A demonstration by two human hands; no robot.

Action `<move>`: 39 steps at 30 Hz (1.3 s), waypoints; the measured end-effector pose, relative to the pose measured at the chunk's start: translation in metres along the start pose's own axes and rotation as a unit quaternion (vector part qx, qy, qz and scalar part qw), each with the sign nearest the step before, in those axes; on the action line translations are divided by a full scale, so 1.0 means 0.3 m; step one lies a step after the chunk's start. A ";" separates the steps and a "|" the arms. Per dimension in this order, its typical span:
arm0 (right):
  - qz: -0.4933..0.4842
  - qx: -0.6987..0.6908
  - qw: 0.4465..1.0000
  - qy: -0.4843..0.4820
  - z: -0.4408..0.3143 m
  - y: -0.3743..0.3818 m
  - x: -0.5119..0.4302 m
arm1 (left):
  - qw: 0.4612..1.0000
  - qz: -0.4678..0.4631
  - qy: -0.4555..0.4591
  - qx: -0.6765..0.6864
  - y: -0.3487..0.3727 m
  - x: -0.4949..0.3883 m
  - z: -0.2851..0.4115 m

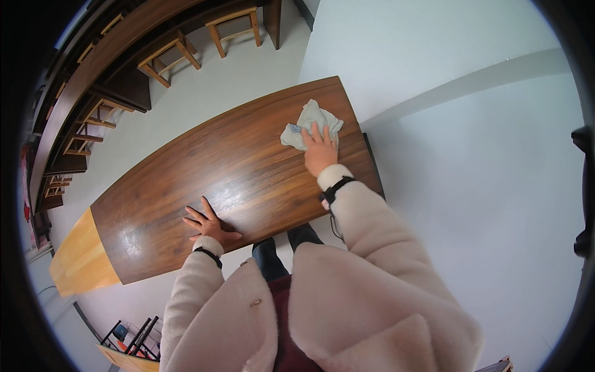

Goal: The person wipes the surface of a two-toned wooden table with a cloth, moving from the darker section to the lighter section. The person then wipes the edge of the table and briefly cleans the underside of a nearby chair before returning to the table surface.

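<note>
Under my right hand (321, 149) lies a crumpled pale cloth (310, 116) with a bluish patch. The fingers press the cloth onto the dark brown wooden table (195, 158), near its far right corner. My left hand (210, 227) rests on the same tabletop close to the near edge, fingers spread and holding nothing. Bright light reflects off the glossy wood between the two hands. Part of the cloth is hidden beneath the right hand.
A lighter yellow wooden table (81, 260) adjoins the left end. White wall (455, 162) stands beside the right end. Across the floor (223, 79), wooden stools (172, 53) stand by a long dark table (79, 79). Black metal legs (142, 337) show at lower left.
</note>
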State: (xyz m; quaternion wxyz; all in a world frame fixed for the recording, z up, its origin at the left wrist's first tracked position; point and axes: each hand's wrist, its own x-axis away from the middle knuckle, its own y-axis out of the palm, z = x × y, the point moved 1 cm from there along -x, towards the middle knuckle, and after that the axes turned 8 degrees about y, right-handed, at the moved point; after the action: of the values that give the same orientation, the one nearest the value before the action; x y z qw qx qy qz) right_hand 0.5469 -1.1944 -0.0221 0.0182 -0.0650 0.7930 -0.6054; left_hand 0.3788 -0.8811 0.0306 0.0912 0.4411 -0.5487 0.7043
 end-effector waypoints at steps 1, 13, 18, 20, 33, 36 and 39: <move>-0.051 0.012 0.998 -0.026 -0.041 0.009 0.033 | 1.000 -0.001 0.001 0.000 -0.005 0.003 0.002; -0.079 -0.011 0.992 -0.094 0.246 -0.097 -0.106 | 1.000 -0.005 -0.006 0.004 0.001 -0.014 -0.004; -0.029 -0.060 0.992 -0.103 0.223 -0.083 -0.251 | 1.000 -0.007 -0.015 -0.022 0.002 -0.017 0.005; -0.068 -0.032 0.991 -0.114 0.248 -0.105 -0.142 | 0.999 -0.008 -0.022 -0.027 -0.003 -0.016 0.012; -0.116 -0.047 0.990 -0.064 0.277 -0.070 -0.605 | 0.999 -0.030 -0.032 -0.028 -0.032 -0.013 0.033; -0.108 -0.056 0.990 -0.066 0.287 -0.089 -0.483 | 0.999 -0.024 -0.030 -0.032 -0.023 -0.012 0.028; -0.097 -0.050 0.989 -0.102 0.312 -0.135 -0.202 | 0.999 -0.017 -0.025 -0.025 -0.016 -0.012 0.019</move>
State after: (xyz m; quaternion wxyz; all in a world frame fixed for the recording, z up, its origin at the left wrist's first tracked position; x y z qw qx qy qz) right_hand 0.6204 -1.2868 -0.0111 0.0371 -0.2034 0.8062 -0.5543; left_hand 0.3868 -0.8830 0.0313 0.1006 0.4656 -0.5603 0.6776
